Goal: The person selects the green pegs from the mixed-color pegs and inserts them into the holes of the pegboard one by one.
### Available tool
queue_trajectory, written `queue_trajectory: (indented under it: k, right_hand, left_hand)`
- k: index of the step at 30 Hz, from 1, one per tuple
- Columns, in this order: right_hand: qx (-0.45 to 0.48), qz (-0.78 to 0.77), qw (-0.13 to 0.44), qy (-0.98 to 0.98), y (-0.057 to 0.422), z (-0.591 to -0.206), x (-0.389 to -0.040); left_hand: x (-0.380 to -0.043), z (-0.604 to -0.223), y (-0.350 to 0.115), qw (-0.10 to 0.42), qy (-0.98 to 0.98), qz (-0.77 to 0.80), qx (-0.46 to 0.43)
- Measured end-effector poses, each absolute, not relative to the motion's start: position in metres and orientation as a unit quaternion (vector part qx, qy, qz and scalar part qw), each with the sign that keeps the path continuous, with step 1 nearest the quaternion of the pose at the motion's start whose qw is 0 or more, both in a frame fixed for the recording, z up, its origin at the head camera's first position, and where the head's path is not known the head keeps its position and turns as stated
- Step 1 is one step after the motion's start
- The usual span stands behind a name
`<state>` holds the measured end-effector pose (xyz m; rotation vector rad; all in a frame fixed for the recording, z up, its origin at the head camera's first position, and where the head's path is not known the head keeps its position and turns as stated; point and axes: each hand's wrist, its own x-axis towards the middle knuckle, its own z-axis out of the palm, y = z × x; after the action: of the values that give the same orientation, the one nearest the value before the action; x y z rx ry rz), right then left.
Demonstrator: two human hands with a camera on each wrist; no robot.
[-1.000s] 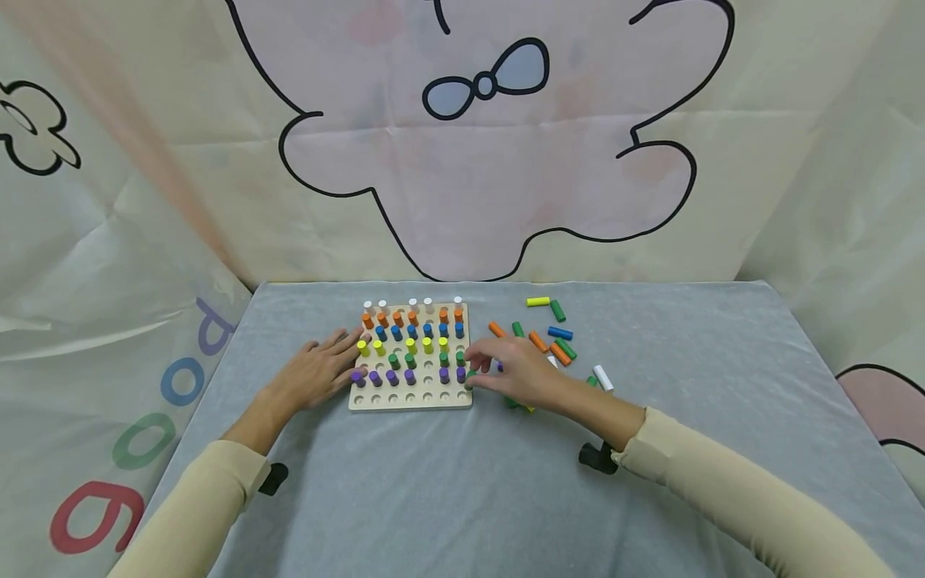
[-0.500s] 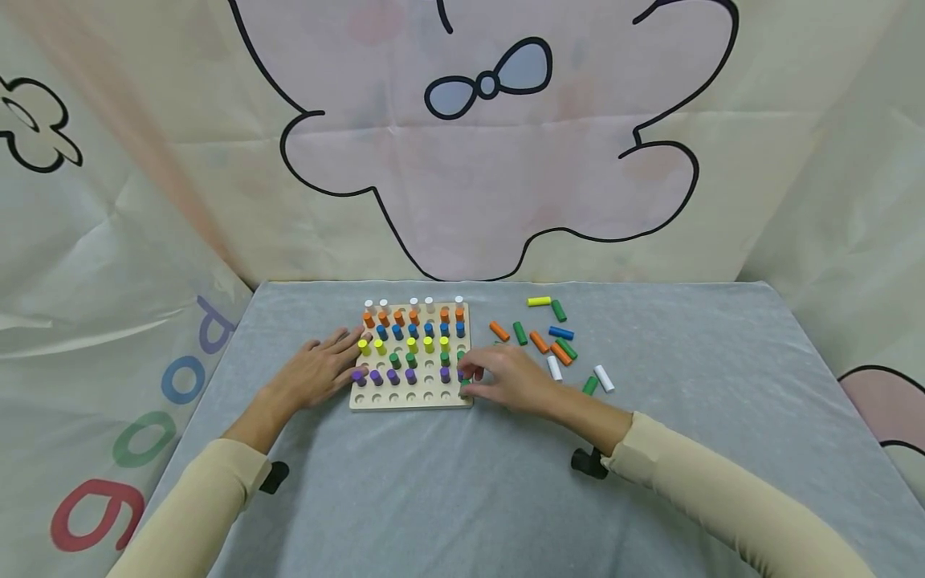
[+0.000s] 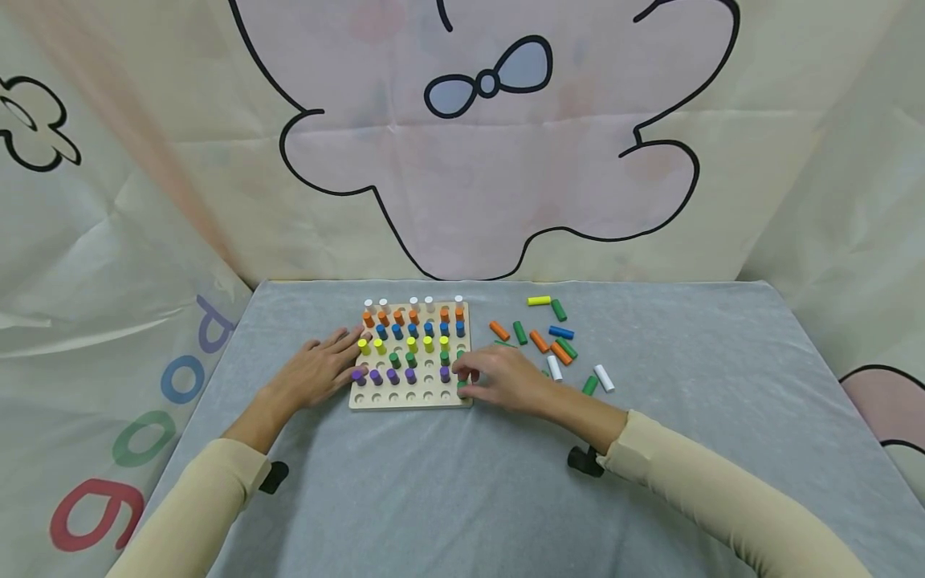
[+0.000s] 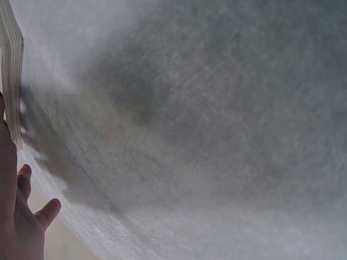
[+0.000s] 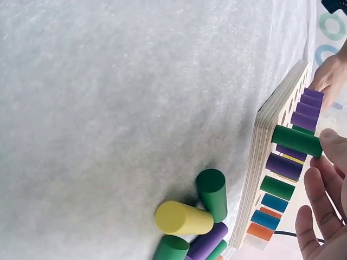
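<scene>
A wooden pegboard (image 3: 393, 405) carries rows of white, orange, blue, yellow, green and purple pegs. My left hand (image 3: 315, 376) lies with extended fingers along the board's left side; the left wrist view catches part of that hand (image 4: 21, 222) beside the board's edge (image 4: 12, 70). At the front right corner, the right hand (image 3: 509, 377) pinches a green peg (image 5: 295, 141) by its outer end between thumb and fingers. The peg's other end meets the board's face in the right wrist view, beside a purple peg (image 5: 283, 166). In the head view that hand covers some right-side pegs.
Loose pegs are scattered right of the board, including a blue peg (image 3: 560, 332), a white peg (image 3: 603, 378) and an orange peg (image 3: 499, 330). A yellow peg (image 5: 184, 218) lies near the board's edge. Grey cloth (image 3: 433, 498) covers the table; a printed curtain (image 3: 491, 177) hangs behind.
The right hand has moved left and slightly forward onto the board's front right corner, bringing the green peg to the board. More loose pegs now show behind it. The left hand stays put.
</scene>
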<state>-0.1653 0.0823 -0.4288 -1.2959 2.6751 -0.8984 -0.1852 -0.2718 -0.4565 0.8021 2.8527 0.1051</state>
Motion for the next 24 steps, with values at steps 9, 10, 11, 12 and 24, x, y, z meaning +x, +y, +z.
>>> queue_trajectory:
  k: [9,10,11,12,24]
  right_hand:
    - [-0.416,-0.281,0.022,0.864,0.083,-0.432,-0.166]
    - [-0.416,-0.280,0.023,0.865,0.083,-0.433,-0.167]
    - [-0.416,-0.279,0.024,0.865,0.083,-0.434,-0.167]
    - [-0.416,-0.278,0.025,0.865,0.083,-0.435,-0.166]
    - [-0.409,-0.275,0.023,0.870,0.101,-0.433,-0.163]
  left_hand:
    - [-0.185,-0.457,-0.273,0.088,0.958,0.037,0.269]
    - [-0.185,-0.457,-0.273,0.089,0.958,0.037,0.269]
    - [-0.185,-0.457,-0.272,0.089,0.958,0.038,0.268]
    - [-0.184,-0.457,-0.272,0.089,0.958,0.039,0.268]
    - [-0.186,-0.457,-0.272,0.097,0.959,0.040,0.264]
